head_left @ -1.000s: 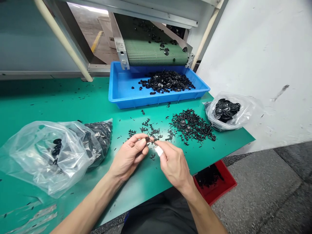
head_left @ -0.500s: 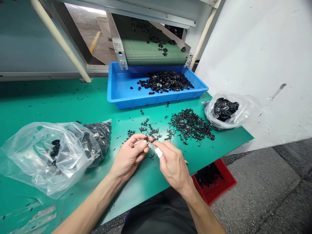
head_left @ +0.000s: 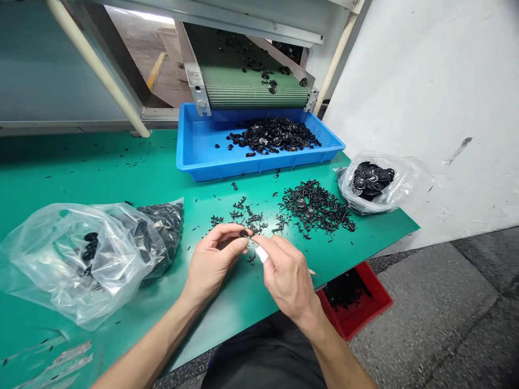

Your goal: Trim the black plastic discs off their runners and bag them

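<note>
Plastic bag (head_left: 68, 265) blocks left side; blue tray wall (head_left: 259, 168) ahead; low parts pile (head_left: 314, 206) passable.

Compared with a second ago: right hand (head_left: 287, 278) rolled slightly, knuckles higher, and newly poking out from it at 3 o'clock, the pale tip of a thin stick (head_left: 312, 272). Left hand (head_left: 213, 262) with fingers (head_left: 231, 233) drawn tighter around a small dark part (head_left: 243, 234). Blue plastic tray (head_left: 259, 174) a touch toward 10 o'clock in view, from a slight head shift.
</note>
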`<action>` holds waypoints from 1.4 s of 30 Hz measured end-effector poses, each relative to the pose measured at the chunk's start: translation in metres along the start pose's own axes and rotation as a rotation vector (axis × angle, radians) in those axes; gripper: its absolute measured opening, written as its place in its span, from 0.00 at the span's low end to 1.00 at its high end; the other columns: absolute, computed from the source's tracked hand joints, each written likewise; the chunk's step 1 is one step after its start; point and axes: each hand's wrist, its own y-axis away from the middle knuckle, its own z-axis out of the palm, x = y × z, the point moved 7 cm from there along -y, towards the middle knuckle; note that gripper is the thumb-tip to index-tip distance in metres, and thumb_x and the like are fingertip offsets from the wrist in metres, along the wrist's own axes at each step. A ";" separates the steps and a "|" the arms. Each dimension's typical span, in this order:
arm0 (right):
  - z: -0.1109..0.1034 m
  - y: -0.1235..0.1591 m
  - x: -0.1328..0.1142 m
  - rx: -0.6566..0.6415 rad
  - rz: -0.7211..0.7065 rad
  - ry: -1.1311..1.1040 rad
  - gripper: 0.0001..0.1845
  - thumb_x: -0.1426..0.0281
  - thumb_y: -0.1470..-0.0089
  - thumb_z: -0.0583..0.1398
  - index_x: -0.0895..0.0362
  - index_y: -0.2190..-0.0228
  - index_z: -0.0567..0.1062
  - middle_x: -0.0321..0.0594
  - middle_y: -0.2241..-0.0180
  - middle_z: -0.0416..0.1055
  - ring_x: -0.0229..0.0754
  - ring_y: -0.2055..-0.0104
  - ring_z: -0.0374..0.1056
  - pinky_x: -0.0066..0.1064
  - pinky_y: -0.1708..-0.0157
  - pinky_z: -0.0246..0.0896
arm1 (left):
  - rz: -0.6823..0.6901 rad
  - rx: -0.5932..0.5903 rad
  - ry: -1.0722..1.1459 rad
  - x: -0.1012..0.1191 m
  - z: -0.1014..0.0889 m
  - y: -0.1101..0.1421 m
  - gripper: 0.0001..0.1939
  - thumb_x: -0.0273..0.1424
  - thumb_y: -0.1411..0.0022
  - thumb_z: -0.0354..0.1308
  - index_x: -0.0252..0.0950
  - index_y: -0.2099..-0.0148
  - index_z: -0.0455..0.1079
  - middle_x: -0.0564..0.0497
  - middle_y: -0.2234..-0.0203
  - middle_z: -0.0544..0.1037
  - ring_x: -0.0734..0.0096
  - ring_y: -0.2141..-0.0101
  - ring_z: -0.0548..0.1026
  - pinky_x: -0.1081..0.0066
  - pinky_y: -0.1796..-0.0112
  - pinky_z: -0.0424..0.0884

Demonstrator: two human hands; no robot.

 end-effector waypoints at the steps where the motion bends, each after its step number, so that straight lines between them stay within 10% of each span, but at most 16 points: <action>1: 0.000 0.000 0.000 0.003 0.002 0.003 0.26 0.85 0.46 0.48 0.58 0.53 0.76 0.41 0.68 0.71 0.42 0.65 0.66 0.31 0.65 0.60 | 0.016 0.002 0.001 0.002 0.000 0.000 0.10 0.28 0.49 0.70 0.38 0.63 0.74 0.51 0.66 0.82 0.77 0.76 0.73 0.79 0.78 0.66; 42: 0.017 0.002 -0.010 0.141 0.075 0.152 0.15 0.77 0.37 0.51 0.57 0.66 0.76 0.41 0.71 0.70 0.41 0.69 0.67 0.29 0.70 0.57 | 0.083 0.040 0.021 -0.004 0.002 0.004 0.12 0.31 0.46 0.70 0.37 0.66 0.69 0.50 0.63 0.83 0.77 0.76 0.73 0.74 0.73 0.70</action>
